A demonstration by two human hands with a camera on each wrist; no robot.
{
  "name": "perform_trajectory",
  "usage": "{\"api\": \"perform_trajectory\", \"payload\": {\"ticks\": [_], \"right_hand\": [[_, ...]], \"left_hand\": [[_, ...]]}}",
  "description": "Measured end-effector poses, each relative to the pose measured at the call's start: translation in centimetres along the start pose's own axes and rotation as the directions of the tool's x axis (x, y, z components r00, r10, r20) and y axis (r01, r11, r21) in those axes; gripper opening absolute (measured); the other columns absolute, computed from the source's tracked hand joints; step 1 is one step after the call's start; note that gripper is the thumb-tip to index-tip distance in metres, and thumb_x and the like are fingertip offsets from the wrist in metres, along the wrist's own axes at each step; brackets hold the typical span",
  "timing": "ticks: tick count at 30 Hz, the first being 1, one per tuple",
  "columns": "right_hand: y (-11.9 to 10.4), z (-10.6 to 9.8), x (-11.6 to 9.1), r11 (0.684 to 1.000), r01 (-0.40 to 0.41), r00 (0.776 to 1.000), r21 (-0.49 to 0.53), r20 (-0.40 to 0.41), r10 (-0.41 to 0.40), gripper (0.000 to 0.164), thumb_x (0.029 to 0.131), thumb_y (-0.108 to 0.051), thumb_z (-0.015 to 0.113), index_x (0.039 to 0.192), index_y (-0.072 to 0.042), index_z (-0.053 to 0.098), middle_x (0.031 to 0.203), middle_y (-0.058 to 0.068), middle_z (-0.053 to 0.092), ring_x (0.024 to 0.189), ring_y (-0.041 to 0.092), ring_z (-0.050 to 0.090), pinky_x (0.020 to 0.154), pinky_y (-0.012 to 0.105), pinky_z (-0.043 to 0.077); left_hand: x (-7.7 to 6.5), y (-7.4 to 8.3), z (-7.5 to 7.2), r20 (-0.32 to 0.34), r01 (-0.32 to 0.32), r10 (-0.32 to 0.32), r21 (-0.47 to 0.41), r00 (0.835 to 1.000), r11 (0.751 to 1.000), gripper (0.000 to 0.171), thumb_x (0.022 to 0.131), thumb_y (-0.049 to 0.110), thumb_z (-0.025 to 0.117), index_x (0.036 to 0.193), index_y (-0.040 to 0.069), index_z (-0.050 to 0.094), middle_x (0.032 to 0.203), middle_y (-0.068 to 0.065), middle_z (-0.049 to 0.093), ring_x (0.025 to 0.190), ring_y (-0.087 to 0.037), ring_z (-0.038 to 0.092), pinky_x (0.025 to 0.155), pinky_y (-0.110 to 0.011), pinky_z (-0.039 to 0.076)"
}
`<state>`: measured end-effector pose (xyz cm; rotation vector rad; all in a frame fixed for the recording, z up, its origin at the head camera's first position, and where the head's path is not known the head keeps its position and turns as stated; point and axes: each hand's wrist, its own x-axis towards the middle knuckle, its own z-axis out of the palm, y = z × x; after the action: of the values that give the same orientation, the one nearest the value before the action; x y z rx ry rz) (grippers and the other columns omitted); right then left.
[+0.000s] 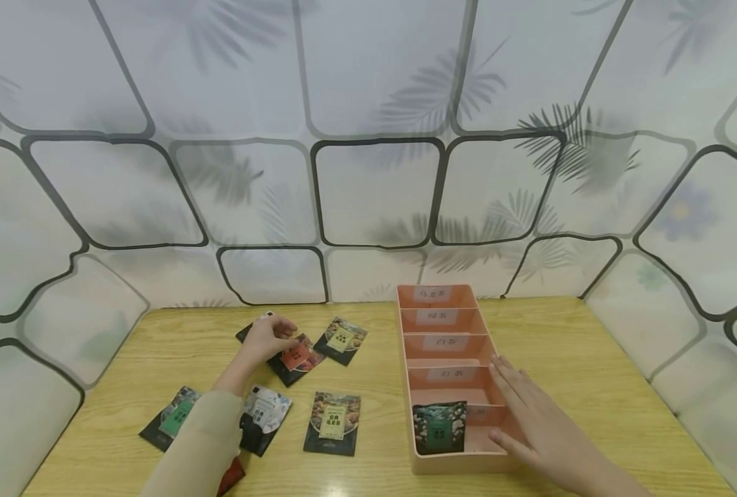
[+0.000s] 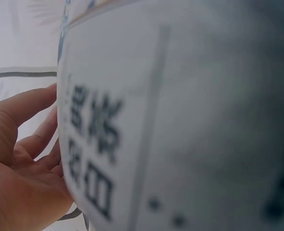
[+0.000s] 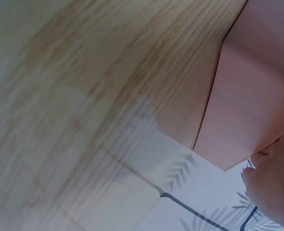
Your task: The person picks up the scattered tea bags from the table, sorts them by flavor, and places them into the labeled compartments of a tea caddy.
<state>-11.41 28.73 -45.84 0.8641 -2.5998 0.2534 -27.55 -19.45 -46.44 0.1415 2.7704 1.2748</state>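
My left hand (image 1: pixel 267 339) is over the tea packet with a red label (image 1: pixel 296 355), its fingers loosely bent and its thumb right at the packet's upper edge. Partly behind this hand lies another dark packet (image 1: pixel 244 334). A white tea packet (image 2: pixel 146 120) fills much of the left wrist view and hides those fingertips. My right hand (image 1: pixel 539 417) rests along the right rim of a pink divided box (image 1: pixel 458 464), fingers straight and thumb over the front compartment. Inside that compartment leans a packet with a green label (image 1: pixel 439 428). Paper labels mark the compartments.
Two yellow-labelled packets (image 1: pixel 333 422) lie left of the box, one near and one farther back. Beside my left sleeve are a green-labelled packet (image 1: pixel 172 420) and a partly covered red one (image 1: pixel 231 476). A patterned curtain (image 1: pixel 374 193) stands behind the wooden table (image 1: pixel 368 373).
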Motion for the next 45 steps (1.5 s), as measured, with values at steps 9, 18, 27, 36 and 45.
{"api": "perform_trajectory", "payload": {"ticks": [9, 18, 27, 36, 45], "right_hand": [[-0.17, 0.17, -0.12, 1.0, -0.015, 1.0, -0.009, 0.002, 0.015, 0.093, 0.092, -0.04, 0.079, 0.162, 0.003, 0.036, 0.168, 0.023, 0.039, 0.166, 0.003, -0.001, 0.131, 0.015, -0.004], [-0.25, 0.28, -0.3, 0.999, -0.04, 0.999, -0.004, 0.014, 0.04, 0.093, 0.093, -0.039, 0.078, 0.163, 0.002, 0.034, 0.17, 0.022, 0.036, 0.165, 0.0, -0.004, 0.129, 0.013, -0.006], [-0.19, 0.43, -0.27, 0.999, -0.032, 0.999, -0.007, 0.009, 0.032, 0.093, 0.093, -0.039, 0.078, 0.164, 0.001, 0.033, 0.168, 0.024, 0.038, 0.165, 0.001, -0.003, 0.131, 0.014, -0.004], [-0.05, 0.49, -0.28, 1.0, -0.029, 1.0, -0.006, 0.011, 0.029, 0.092, 0.093, -0.039, 0.078, 0.163, 0.002, 0.034, 0.168, 0.024, 0.039, 0.165, 0.001, -0.003, 0.131, 0.014, -0.005], [-0.11, 0.26, -0.14, 1.0, -0.003, 1.0, -0.002, -0.004, 0.003, 0.098, 0.093, -0.041, 0.078, 0.168, -0.005, 0.025, 0.172, 0.018, 0.034, 0.165, 0.002, 0.0, 0.131, 0.014, -0.003]], "left_hand": [[-0.09, 0.43, 0.08, 0.046, -0.008, 0.007, 0.038, 0.999, 0.999, 0.035, 0.092, 0.004, 0.081, 0.122, -0.009, 0.069, 0.116, -0.026, 0.069, 0.101, -0.034, 0.067, 0.086, -0.046, 0.06], [0.03, 0.23, 0.32, 0.046, -0.026, 0.022, 0.075, 0.999, 0.997, 0.03, 0.092, 0.002, 0.08, 0.119, -0.007, 0.072, 0.11, -0.024, 0.071, 0.092, -0.029, 0.067, 0.076, -0.04, 0.06], [0.2, 0.37, 0.44, 0.056, -0.042, 0.035, 0.13, 0.998, 0.991, 0.038, 0.09, 0.013, 0.083, 0.119, -0.008, 0.07, 0.11, -0.023, 0.072, 0.093, -0.03, 0.069, 0.08, -0.044, 0.061], [0.18, 0.57, 0.46, 0.075, -0.038, 0.028, 0.13, 0.997, 0.991, 0.042, 0.087, 0.013, 0.088, 0.119, -0.007, 0.07, 0.11, -0.023, 0.071, 0.093, -0.029, 0.068, 0.079, -0.043, 0.06], [-0.02, 0.95, 0.42, 0.092, -0.026, 0.011, 0.163, 0.996, 0.986, 0.052, 0.085, 0.017, 0.09, 0.125, -0.008, 0.067, 0.117, -0.024, 0.07, 0.104, -0.035, 0.067, 0.09, -0.05, 0.059]]}}
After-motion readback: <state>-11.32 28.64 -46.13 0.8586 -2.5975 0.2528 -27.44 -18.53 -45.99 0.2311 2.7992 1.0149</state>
